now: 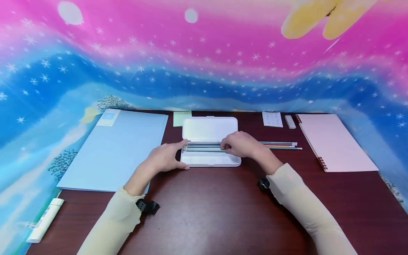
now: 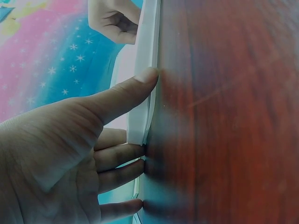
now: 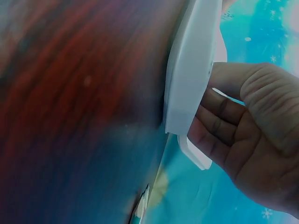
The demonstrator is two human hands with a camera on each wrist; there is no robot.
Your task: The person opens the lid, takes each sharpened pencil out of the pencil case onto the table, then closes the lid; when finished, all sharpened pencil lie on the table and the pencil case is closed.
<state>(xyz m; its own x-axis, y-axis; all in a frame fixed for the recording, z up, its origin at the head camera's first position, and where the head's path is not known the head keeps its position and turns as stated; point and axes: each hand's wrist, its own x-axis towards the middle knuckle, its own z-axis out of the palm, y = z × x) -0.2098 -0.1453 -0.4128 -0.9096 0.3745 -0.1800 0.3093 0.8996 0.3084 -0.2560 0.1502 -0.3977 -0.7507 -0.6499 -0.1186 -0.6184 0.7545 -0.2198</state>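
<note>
A white pencil case (image 1: 210, 162) lies on the table with its lid (image 1: 210, 128) tipped back. Several pencils (image 1: 204, 146) lie lengthwise inside it. My left hand (image 1: 164, 157) holds the case's left end, index finger at the back corner and thumb on the front side; the thumb (image 2: 147, 76) also shows against that side in the left wrist view. At the right end, my right hand (image 1: 240, 144) reaches over the rim with curled fingers, pinching a pencil there; the fingertips are partly hidden. More pencils (image 1: 281, 145) lie on the table right of the case, partly behind the right hand.
A light blue folder (image 1: 118, 152) lies at left, a white tube-like object (image 1: 46, 220) nearer me. Behind the case is a green paper (image 1: 178, 119). A white printed card (image 1: 272, 119), a white eraser (image 1: 290, 122) and a pink spiral notebook (image 1: 339, 143) lie at right.
</note>
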